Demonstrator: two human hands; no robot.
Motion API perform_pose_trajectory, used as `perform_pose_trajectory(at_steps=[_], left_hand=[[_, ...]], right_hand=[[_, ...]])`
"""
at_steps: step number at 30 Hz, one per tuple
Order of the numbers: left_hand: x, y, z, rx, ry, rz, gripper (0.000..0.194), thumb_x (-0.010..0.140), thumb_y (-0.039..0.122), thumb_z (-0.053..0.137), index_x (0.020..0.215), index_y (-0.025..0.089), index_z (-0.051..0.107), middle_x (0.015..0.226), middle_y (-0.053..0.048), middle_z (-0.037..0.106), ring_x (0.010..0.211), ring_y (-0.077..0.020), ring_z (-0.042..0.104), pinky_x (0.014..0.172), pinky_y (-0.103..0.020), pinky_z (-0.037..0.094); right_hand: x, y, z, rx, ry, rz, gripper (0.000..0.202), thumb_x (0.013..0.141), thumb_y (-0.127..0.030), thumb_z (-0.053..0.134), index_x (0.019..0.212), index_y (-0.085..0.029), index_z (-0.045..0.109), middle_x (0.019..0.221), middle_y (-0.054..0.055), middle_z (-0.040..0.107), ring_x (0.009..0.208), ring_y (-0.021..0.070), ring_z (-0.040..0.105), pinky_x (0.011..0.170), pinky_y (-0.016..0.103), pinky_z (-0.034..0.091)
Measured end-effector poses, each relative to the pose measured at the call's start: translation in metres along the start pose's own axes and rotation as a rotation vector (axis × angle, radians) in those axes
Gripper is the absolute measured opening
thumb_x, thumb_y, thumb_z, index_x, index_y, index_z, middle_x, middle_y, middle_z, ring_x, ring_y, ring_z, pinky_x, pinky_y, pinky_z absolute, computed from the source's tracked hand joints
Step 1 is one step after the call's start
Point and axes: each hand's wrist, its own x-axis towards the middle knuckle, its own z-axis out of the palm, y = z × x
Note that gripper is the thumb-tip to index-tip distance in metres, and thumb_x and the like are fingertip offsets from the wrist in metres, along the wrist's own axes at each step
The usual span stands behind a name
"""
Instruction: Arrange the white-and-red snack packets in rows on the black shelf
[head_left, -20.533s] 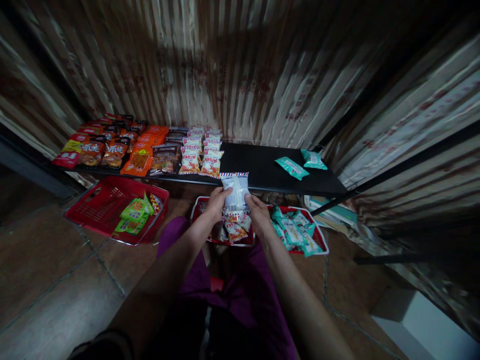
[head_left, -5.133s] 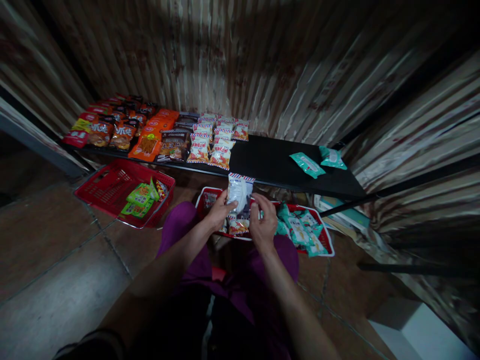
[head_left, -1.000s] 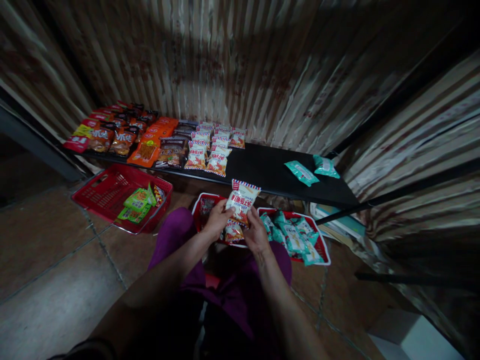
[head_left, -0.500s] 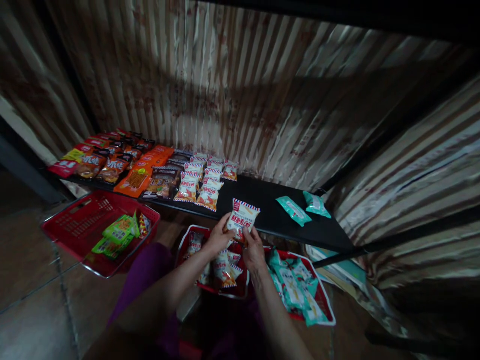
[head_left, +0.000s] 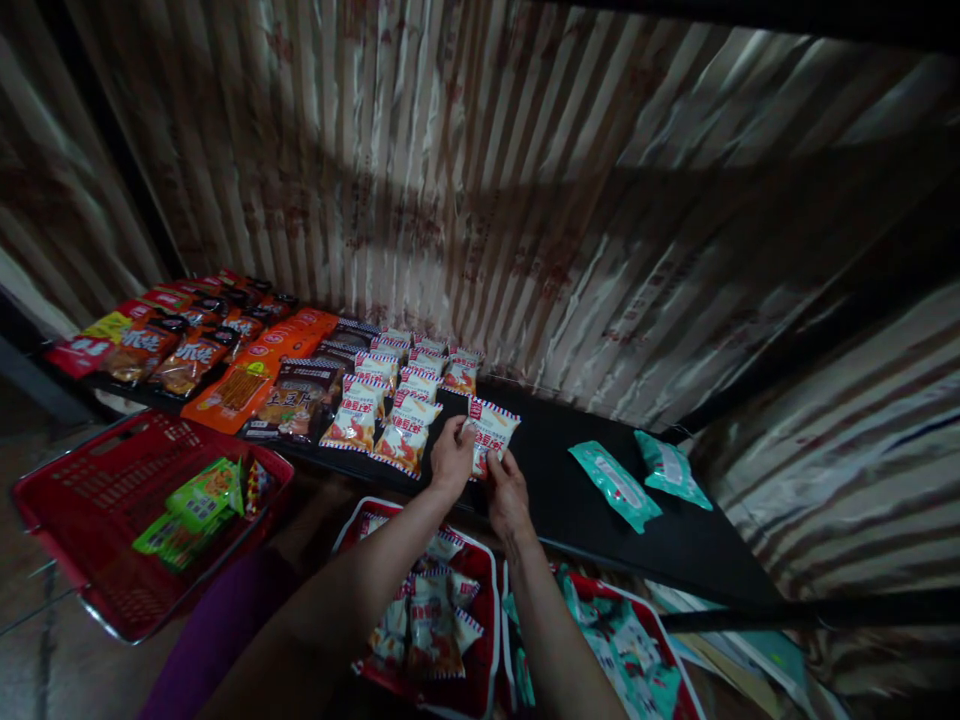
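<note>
Over the front part of the black shelf (head_left: 540,455), a white snack bag (head_left: 493,432) with red lettering and a striped edge is held between my two hands. My left hand (head_left: 451,460) grips its left edge. At its lower right corner, my right hand (head_left: 508,492) pinches it with thumb and fingers. Rows of matching snack bags (head_left: 407,430) lie just to the left on the shelf. Below my forearms, a red basket (head_left: 495,600) with a white rim holds several more of these bags.
Brown bags (head_left: 292,400), orange bags (head_left: 232,395) and red-black bags (head_left: 139,350) fill the shelf's left part. Two teal packets (head_left: 616,485) lie at its right. A red basket (head_left: 90,490) with green packets stands lower left; another basket (head_left: 679,660) holds teal packets. Corrugated sheeting (head_left: 450,180) backs the shelf.
My hands have carried the snack bag forward from above the middle basket to over the shelf, beside the rows. The view has moved closer to the shelf.
</note>
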Motion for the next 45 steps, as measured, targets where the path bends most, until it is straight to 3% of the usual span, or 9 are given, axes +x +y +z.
perform_pose_trajectory(at_steps=[10,16,21,27,32,39,45], left_hand=[[0.058,0.001,0.034,0.496,0.133,0.022,0.03,0.088,0.026,0.039,0.108,0.017,0.059,0.106,-0.011,0.066,0.1,-0.0206,0.06,0.089,-0.031,0.043],[0.081,-0.008,0.049,0.487,0.24,0.15,0.037,0.089,0.024,0.035,0.121,0.013,0.053,0.116,-0.013,0.062,0.108,-0.021,0.056,0.094,-0.032,0.041],[0.097,-0.021,0.049,0.477,0.237,0.326,0.042,0.089,0.023,0.033,0.127,0.012,0.048,0.124,-0.013,0.057,0.114,-0.0225,0.052,0.1,-0.036,0.037],[0.1,-0.036,0.047,0.484,0.25,0.348,0.044,0.088,0.025,0.035,0.13,0.017,0.046,0.129,-0.011,0.052,0.121,-0.0215,0.045,0.104,-0.035,0.035],[0.094,-0.042,0.045,0.542,0.204,0.321,0.045,0.088,0.025,0.035,0.13,0.018,0.047,0.139,-0.01,0.043,0.13,-0.0211,0.036,0.108,-0.035,0.03],[0.092,-0.05,0.047,0.562,0.199,0.308,0.048,0.089,0.027,0.031,0.135,0.015,0.042,0.145,-0.012,0.034,0.135,-0.0224,0.029,0.11,-0.038,0.029],[0.095,-0.055,0.047,0.566,0.212,0.356,0.048,0.09,0.027,0.03,0.135,0.014,0.042,0.145,-0.012,0.035,0.136,-0.0223,0.028,0.113,-0.039,0.024]], right_hand=[[0.081,0.02,0.004,-0.18,0.052,-0.087,0.048,0.063,-0.042,0.07,0.105,-0.02,0.064,0.093,0.003,0.071,0.081,0.0187,0.064,0.075,0.031,0.049],[0.113,0.027,0.01,-0.31,0.077,-0.176,0.051,0.067,-0.044,0.064,0.11,-0.018,0.061,0.101,0.006,0.069,0.088,0.0208,0.063,0.079,0.033,0.048],[0.133,0.031,0.014,-0.405,0.082,-0.243,0.05,0.07,-0.044,0.06,0.113,-0.018,0.06,0.105,0.008,0.068,0.096,0.0228,0.061,0.086,0.037,0.046],[0.144,0.035,0.023,-0.417,0.036,-0.298,0.054,0.071,-0.043,0.06,0.118,-0.017,0.056,0.11,0.009,0.066,0.097,0.0227,0.062,0.088,0.038,0.047],[0.152,0.041,0.023,-0.4,0.076,-0.3,0.064,0.07,-0.044,0.061,0.126,-0.016,0.046,0.109,0.012,0.065,0.096,0.0229,0.063,0.086,0.039,0.048],[0.16,0.044,0.023,-0.431,0.042,-0.332,0.055,0.07,-0.044,0.062,0.118,-0.019,0.052,0.11,0.008,0.065,0.097,0.0222,0.062,0.089,0.04,0.047],[0.163,0.044,0.021,-0.472,0.005,-0.346,0.056,0.071,-0.046,0.06,0.119,-0.019,0.054,0.112,0.008,0.065,0.099,0.0226,0.061,0.09,0.039,0.046]])
